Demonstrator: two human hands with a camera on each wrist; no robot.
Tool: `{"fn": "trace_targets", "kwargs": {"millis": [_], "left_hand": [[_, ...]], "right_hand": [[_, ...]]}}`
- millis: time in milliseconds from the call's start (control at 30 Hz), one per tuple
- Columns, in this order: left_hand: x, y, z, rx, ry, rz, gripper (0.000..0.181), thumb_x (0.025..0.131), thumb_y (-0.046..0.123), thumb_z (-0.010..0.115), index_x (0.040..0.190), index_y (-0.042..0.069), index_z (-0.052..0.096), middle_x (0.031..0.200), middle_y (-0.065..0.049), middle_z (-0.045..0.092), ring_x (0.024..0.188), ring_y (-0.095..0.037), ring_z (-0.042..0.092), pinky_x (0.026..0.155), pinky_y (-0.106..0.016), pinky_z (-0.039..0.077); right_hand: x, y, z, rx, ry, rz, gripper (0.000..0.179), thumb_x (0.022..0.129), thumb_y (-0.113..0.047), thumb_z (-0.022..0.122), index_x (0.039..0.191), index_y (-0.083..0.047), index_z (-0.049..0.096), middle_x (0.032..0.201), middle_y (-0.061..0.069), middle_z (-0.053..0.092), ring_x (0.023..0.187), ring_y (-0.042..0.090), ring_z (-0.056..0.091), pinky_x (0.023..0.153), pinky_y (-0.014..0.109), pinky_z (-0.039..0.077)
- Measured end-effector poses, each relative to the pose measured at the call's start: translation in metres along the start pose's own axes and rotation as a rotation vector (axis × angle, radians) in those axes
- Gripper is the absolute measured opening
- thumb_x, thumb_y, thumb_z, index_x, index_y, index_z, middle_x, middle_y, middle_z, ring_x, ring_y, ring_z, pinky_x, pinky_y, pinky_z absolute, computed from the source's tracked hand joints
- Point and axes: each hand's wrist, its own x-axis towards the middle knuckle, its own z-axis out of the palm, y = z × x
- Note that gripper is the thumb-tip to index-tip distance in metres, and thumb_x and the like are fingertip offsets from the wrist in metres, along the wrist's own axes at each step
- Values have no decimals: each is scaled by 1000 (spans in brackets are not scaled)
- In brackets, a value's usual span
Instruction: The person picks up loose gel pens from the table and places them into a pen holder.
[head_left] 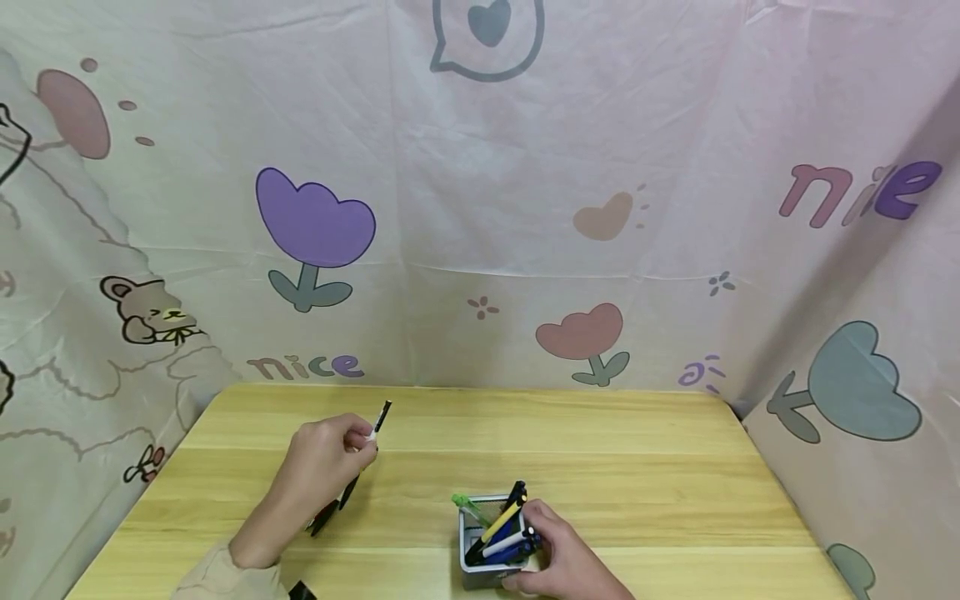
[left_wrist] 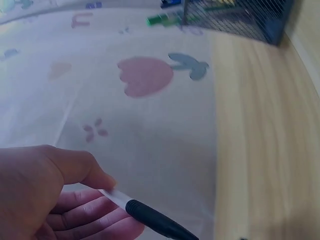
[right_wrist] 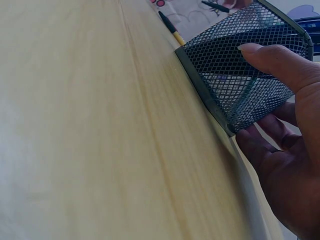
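My left hand (head_left: pixel 330 454) pinches a white-and-black pen (head_left: pixel 382 418) between thumb and fingers above the left half of the table. The left wrist view shows the pen's white barrel and black ribbed end (left_wrist: pixel 155 218) slanting down to the right. My right hand (head_left: pixel 566 554) grips a dark wire-mesh pen holder (head_left: pixel 487 577) on the table, thumb on one mesh side and fingers round another. Several pens stand in it, among them a yellow-and-black pen (head_left: pixel 498 525), a white pen (head_left: pixel 506 543) and a green-topped one (head_left: pixel 461 501).
Dark pens (head_left: pixel 324 518) lie on the wooden table (head_left: pixel 637 467) below my left wrist. In the right wrist view a yellow pen with a black end (right_wrist: pixel 171 27) lies beyond the holder. A small black object (head_left: pixel 302 591) is cut by the bottom edge. Printed curtains (head_left: pixel 465 208) surround the table.
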Motion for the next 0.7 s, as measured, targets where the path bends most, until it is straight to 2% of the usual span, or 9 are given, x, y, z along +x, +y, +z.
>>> {"fn": "trace_targets", "kwargs": {"millis": [300,700], "left_hand": [[-3,32,-4,-67,23,65,8,80,3,77,85,9,75,70,6,70,64,3,60,60,-17,56],[-12,55,-2,-164,42,148,19,77,-3,78,92,8,73,70,9,69,65,6,60,58,-15,55]], "right_hand": [[-1,-2,1,-8,3,12,60,82,-25,87,136,-25,62,130,6,53,116,5,53,100,13,48],[-1,-2,1,10,-3,24,63,82,-24,87,139,-21,61,132,7,53,117,6,53,99,14,49]]}}
